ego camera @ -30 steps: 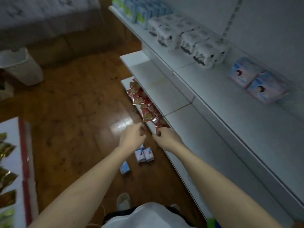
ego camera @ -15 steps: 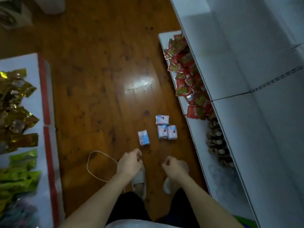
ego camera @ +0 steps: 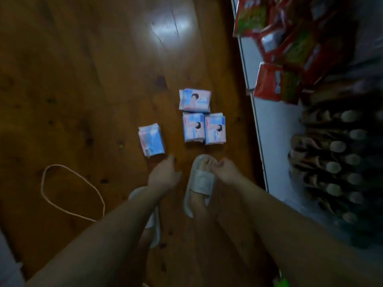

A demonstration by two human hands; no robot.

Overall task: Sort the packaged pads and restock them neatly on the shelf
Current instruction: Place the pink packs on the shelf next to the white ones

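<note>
Several blue and pink pad packs lie on the wooden floor. One pack (ego camera: pixel 151 140) lies alone at the left. A pair (ego camera: pixel 193 127) (ego camera: pixel 215 128) lies side by side to its right, with another pack (ego camera: pixel 195 100) just beyond them. My left hand (ego camera: pixel 164 175) hovers just below the lone pack, its fingers loosely curled and holding nothing. My right hand (ego camera: pixel 227 170) hangs over my right slipper, fingers loosely curled and empty. Neither hand touches a pack.
The white bottom shelf (ego camera: pixel 275 129) runs along the right, with red snack packets (ego camera: pixel 275 83) and dark wrapped items (ego camera: pixel 335 154) on it. A thin cord loop (ego camera: pixel 68 189) lies on the floor at left. My slippered feet (ego camera: pixel 200 183) stand below the packs.
My view has tipped down and come closer to the floor. Both hands have dropped toward the packs; the left hand is now just short of the lone pack.
</note>
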